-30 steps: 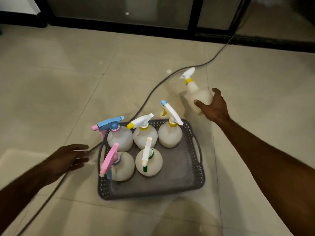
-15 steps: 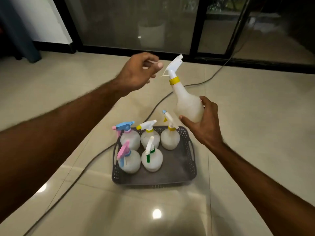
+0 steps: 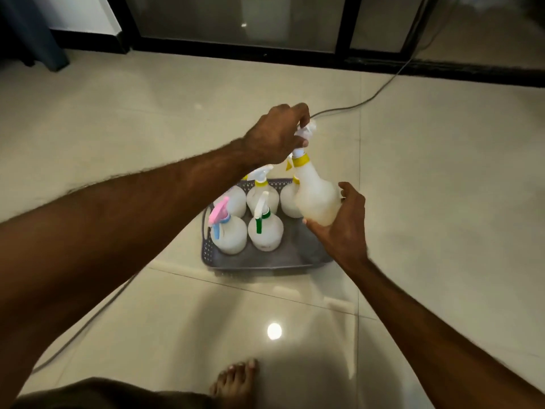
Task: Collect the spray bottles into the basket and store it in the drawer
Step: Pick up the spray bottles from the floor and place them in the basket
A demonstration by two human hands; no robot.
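Translucent white spray bottle (image 3: 317, 199) with a yellow collar hangs tilted above the grey basket (image 3: 259, 261), right hand (image 3: 345, 228) cupping its base, left hand (image 3: 277, 134) closed around its trigger head. Five bottles (image 3: 265, 231) stand inside the basket on the tiled floor (image 3: 442, 172), a cable (image 3: 380, 93) trailing behind.

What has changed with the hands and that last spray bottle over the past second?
The right hand lifted the loose spray bottle off the floor and brought it over the basket. The left hand, which hung beside the basket, rose and closed on the bottle's spray head, so both hands hold it. The five bottles already in the basket stayed put, as did the cable.
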